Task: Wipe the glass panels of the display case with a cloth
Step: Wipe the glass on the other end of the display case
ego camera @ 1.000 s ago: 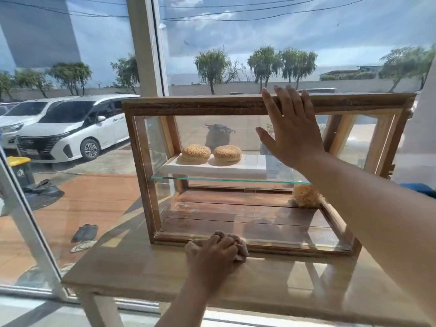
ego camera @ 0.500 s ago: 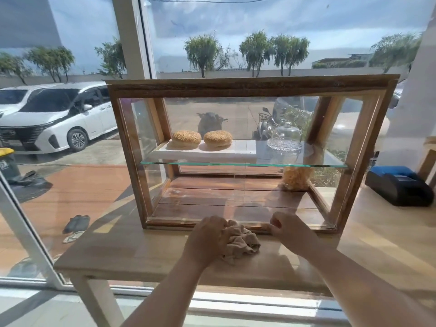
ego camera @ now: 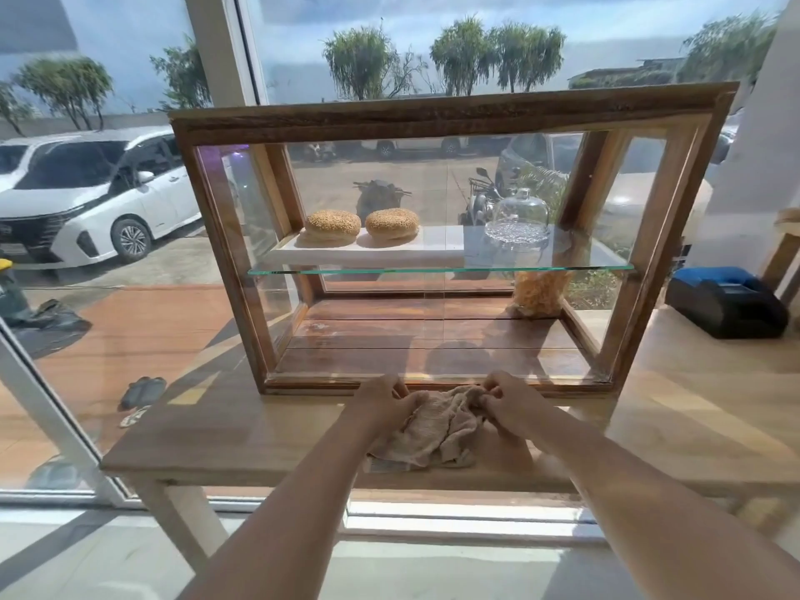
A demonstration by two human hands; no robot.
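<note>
Wooden table carries the display case; my left hand and right hand both pinch the bunched cloth just in front of its bottom rail, so the front glass lies straight ahead and up, long axis left-right, neither hand nearer.

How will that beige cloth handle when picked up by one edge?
Probably floppy: the cloth lies crumpled in folds between the left hand and right hand, so it should drape and sag. Likely light, since its wrinkled edges look thin. It seems unlikely to slip, because its weave looks coarse.
</note>
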